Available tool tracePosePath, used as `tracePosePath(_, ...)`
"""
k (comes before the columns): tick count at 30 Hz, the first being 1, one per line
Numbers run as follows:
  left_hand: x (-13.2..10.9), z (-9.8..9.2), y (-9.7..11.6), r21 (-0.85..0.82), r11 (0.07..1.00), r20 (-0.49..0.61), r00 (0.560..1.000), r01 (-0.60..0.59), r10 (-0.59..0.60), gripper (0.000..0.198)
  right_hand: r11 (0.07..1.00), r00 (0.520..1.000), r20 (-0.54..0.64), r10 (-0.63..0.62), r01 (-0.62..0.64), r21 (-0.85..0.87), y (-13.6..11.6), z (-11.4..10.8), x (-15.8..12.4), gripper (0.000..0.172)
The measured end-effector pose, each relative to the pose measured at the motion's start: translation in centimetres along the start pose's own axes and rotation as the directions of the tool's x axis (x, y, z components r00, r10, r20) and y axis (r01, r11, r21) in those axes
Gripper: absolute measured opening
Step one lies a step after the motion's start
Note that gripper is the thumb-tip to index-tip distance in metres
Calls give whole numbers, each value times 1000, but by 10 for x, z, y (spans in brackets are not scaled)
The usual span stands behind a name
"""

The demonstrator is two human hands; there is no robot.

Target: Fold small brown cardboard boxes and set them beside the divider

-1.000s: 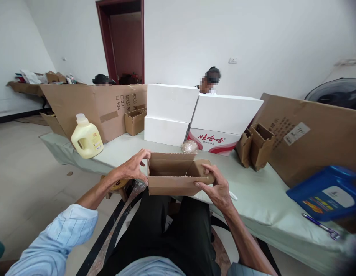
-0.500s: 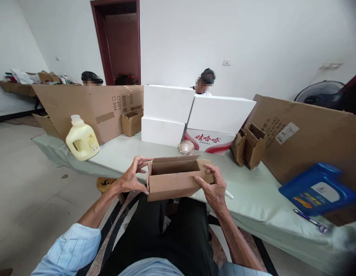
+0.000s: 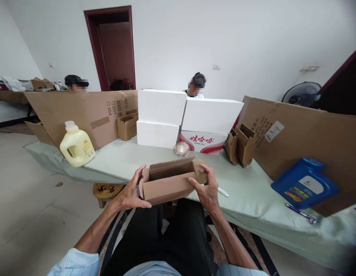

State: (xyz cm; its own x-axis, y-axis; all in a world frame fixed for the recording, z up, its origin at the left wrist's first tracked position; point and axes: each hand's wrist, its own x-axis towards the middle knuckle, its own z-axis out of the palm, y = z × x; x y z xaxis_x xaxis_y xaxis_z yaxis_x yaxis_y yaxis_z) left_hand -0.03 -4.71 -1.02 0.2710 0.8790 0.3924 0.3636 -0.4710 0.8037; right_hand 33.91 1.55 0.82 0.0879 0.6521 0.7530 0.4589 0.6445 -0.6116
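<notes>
A small brown cardboard box [image 3: 169, 188] with an open top is held over my lap at the table's front edge, tilted slightly toward me. My left hand [image 3: 134, 191] grips its left end, thumb along the lower front and fingers at the upper corner. At the other end, my right hand [image 3: 206, 188] holds the box by its right flap, thumb on the front panel. Part of the box's inside shows, and nothing can be seen in it. Just right of my right hand lies a white pen-like object [image 3: 223, 192] on the pale green tablecloth [image 3: 241, 191].
Behind the box stand stacked white boxes [image 3: 160, 109], a red-and-white carton [image 3: 203, 142] and a clear tape roll [image 3: 182, 148]. A yellow jug [image 3: 77, 145] is at left; a blue jug [image 3: 306, 184] and a purple-handled tool [image 3: 300, 213] lie right. Two people sit beyond the cardboard panels.
My left hand has closed in from beside the box's left end to grip it. The box has turned a little, its left end lower. The whole view has shifted slightly.
</notes>
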Motion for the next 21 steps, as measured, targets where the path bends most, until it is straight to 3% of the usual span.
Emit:
tracePosePath(5, 11, 0, 0, -40, 999, 8, 1000, -4, 4, 134, 989, 997, -9, 73, -71, 132, 10, -2, -10, 94)
tracePosePath(8, 15, -1, -2, -62, 998, 15, 1000, 15, -14, 135, 975, 991, 42, 129, -135, 175, 22, -7, -15, 100)
tracePosePath(11, 17, -1, -9, -78, 997, 1, 1000, 7, -7, 134, 960, 965, 199, 170, -208, 188, 35, -13, -16, 97)
tracePosePath(16, 21, -2, -13, -72, 997, -18, 1000, -6, 4, 137, 927, 858, 479, 185, -314, 205, 45, -18, -10, 110)
tracePosePath(21, 32, -5, -7, -103, 995, 1, 1000, 0, 1, 140, 911, 812, 561, 162, -341, 231, 39, -16, -5, 115)
